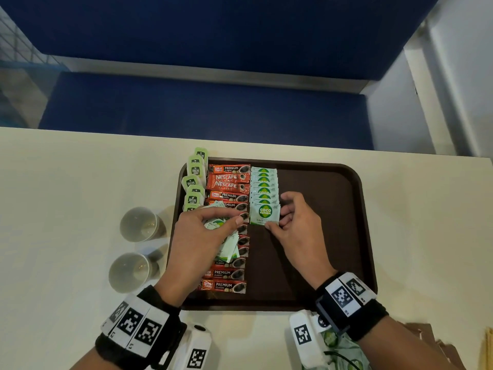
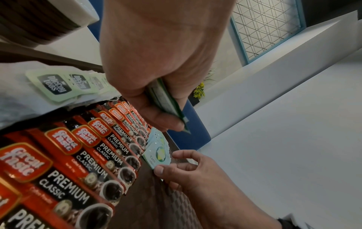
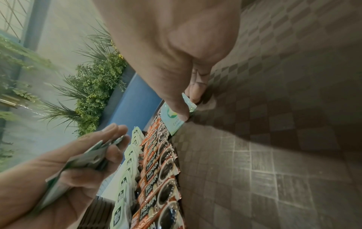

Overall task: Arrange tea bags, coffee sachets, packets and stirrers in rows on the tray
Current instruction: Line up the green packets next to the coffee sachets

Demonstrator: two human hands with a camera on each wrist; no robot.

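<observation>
A brown tray (image 1: pixel 333 182) holds three columns: green tea bags (image 1: pixel 196 180) at its left edge, red coffee sachets (image 1: pixel 229 182), then white-green Coco Natura sugar packets (image 1: pixel 264 182) overlapping one another. My right hand (image 1: pixel 277 217) pinches the right and near edges of the nearest sugar packet (image 1: pixel 265 213), which lies at the column's near end. The right wrist view shows the thumb on that packet (image 3: pixel 174 122). Above the coffee column, my left hand (image 1: pixel 226 228) grips a fanned stack of sugar packets (image 1: pixel 226 247); the left wrist view shows this stack (image 2: pixel 166 99) between thumb and fingers.
Two paper cups (image 1: pixel 138 224) (image 1: pixel 130 272) stand on the white table left of the tray. The tray's right half (image 1: pixel 320 249) is bare. Brown packets (image 1: pixel 426 335) and pale sticks (image 1: pixel 488 348) lie at the near right corner. A blue bench (image 1: pixel 202 108) runs behind the table.
</observation>
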